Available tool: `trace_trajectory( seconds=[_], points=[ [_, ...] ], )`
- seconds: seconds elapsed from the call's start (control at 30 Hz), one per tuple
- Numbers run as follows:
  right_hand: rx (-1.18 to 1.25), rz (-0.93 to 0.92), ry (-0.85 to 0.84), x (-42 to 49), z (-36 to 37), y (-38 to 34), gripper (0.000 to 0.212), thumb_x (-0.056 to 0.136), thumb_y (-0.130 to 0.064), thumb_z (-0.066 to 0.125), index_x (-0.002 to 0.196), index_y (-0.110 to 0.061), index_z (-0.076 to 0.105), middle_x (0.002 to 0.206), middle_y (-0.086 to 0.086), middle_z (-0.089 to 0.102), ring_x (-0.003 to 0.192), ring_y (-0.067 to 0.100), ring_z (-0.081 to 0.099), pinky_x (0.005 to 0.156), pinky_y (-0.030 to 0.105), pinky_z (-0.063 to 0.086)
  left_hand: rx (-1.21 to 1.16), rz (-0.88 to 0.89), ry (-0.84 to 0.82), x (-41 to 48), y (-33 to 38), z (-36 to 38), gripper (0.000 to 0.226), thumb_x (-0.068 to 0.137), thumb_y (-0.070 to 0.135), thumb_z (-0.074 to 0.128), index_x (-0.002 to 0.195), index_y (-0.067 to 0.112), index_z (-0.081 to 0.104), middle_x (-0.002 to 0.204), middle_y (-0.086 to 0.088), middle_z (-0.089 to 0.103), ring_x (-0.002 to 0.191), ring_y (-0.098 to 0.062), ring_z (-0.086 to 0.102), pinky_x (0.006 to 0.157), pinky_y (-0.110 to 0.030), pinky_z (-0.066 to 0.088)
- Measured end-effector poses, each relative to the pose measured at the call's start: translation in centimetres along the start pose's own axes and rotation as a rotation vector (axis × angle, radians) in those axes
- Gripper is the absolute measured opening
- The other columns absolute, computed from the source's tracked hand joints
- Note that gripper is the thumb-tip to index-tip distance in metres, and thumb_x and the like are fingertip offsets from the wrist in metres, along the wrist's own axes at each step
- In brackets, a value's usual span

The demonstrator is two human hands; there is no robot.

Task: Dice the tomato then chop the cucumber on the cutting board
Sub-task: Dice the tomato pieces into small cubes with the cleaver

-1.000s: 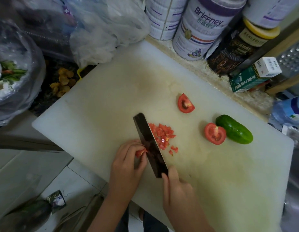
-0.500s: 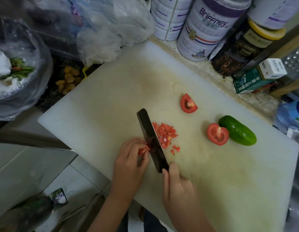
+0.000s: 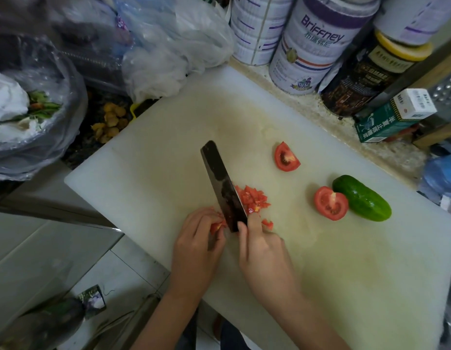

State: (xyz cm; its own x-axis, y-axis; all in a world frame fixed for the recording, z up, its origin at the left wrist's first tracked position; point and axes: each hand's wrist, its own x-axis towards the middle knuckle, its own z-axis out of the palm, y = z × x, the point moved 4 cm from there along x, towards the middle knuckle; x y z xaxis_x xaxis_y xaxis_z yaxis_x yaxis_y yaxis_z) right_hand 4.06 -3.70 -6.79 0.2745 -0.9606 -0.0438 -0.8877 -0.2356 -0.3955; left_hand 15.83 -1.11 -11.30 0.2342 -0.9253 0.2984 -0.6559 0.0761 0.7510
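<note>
Tomato bit (image 3: 216,226), pinched in the left hand (image 3: 196,248), sat just left of the knife (image 3: 223,188); right hand (image 3: 262,251) gripped that, blade pointing away.

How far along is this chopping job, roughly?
Not yet halfway, I would say. Done: a small pile of dice lies on the board. In hand: the left hand holds a tomato piece beside the knife, which the right hand grips. Left: a wedge, a tomato half and the uncut cucumber.
</note>
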Motion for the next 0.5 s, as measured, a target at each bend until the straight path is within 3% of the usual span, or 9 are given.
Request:
trace_trajectory(
  seconds=[0.13,0.23,0.33,0.4,0.5],
  points=[
    [0.067,0.0,-0.03,-0.3,-0.3,1.3,0.036,0.098,-0.041,0.024,0.1,-0.013,0.046,0.048,0.002,0.05,0.041,0.029,0.052,0.037,0.033,0.034,0.025,0.01,0.021,0.0,-0.1,0.1,0.009,0.085,0.012,0.061,0.089,0.005,0.066,0.099,-0.005,0.065,0.098,-0.011,0.057,0.096,-0.011,0.041],
    [0.154,-0.004,-0.044,-0.6,-1.1,2.0,0.046,0.097,-0.046,0.021,0.103,-0.011,0.05,0.05,-0.01,0.04,0.041,0.019,0.045,0.041,0.027,0.028,0.016,-0.015,0.055,0.1,0.1,0.2,0.012,0.077,0.004,0.069,0.088,0.005,0.066,0.095,-0.005,0.065,0.095,-0.009,0.056,0.093,-0.009,0.041],
    [0.265,-0.014,-0.029,-0.7,-2.4,2.3,0.031,0.091,-0.047,0.026,0.089,-0.022,0.044,0.045,-0.012,0.033,0.041,0.011,0.037,0.039,0.018,0.024,-0.039,-0.041,0.053,0.3,0.0,0.3,0.013,0.081,0.008,0.068,0.095,0.007,0.067,0.097,0.001,0.064,0.093,-0.006,0.057,0.089,-0.011,0.044],
    [0.323,-0.019,-0.031,-1.1,-3.3,2.4,0.017,0.092,-0.043,0.031,0.081,-0.031,0.036,0.045,-0.008,0.04,0.043,0.01,0.041,0.039,0.015,0.023,-0.078,-0.068,0.024,0.2,-0.3,0.1,0.019,0.084,0.013,0.067,0.103,0.012,0.064,0.102,0.008,0.062,0.095,-0.002,0.058,0.089,-0.009,0.043],
    [0.366,-0.027,-0.053,-1.8,-3.5,2.7,0.016,0.092,-0.045,0.033,0.079,-0.036,0.032,0.052,-0.012,0.049,0.043,0.01,0.041,0.041,0.013,0.022,-0.132,-0.151,-0.052,-0.1,-0.7,-0.1,0.036,0.081,0.011,0.074,0.112,0.019,0.06,0.112,0.018,0.059,0.105,0.002,0.058,0.093,-0.011,0.044]
  ],
)
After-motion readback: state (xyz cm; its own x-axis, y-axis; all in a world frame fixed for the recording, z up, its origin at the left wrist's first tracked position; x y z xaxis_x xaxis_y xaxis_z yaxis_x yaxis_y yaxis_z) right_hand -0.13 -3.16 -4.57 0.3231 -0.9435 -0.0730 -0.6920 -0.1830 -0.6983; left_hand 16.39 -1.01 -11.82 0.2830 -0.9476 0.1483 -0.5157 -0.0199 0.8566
